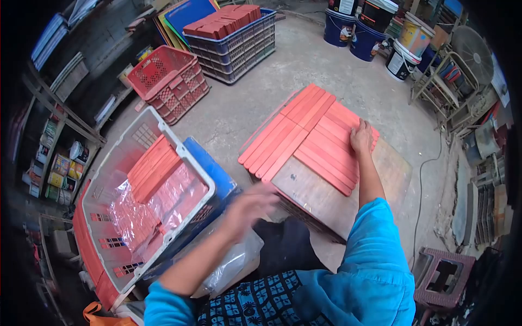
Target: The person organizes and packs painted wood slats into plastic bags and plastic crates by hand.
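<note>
Flat red wooden slats with rounded ends (321, 127) lie in rows on a board-topped stand (304, 187) in front of me. My right hand (361, 138) rests on the slats near their far right ends, its fingers spread over them and not wrapped round any. My left hand (250, 209), blurred by motion, is in the air between the stand and a grey crate (190, 155). Its fingers look stretched out, and I see nothing in them. Inside the crate, a stack of red slats (154, 168) lies on plastic-wrapped red pieces (133, 217).
A red crate (168, 87) and stacked dark crates (234, 57) full of red pieces stand at the far left. Paint buckets (375, 32) line the back. On the right are a metal chair (443, 89), a fan (472, 54) and a pinkish stool (443, 277). A cable (421, 185) crosses the floor.
</note>
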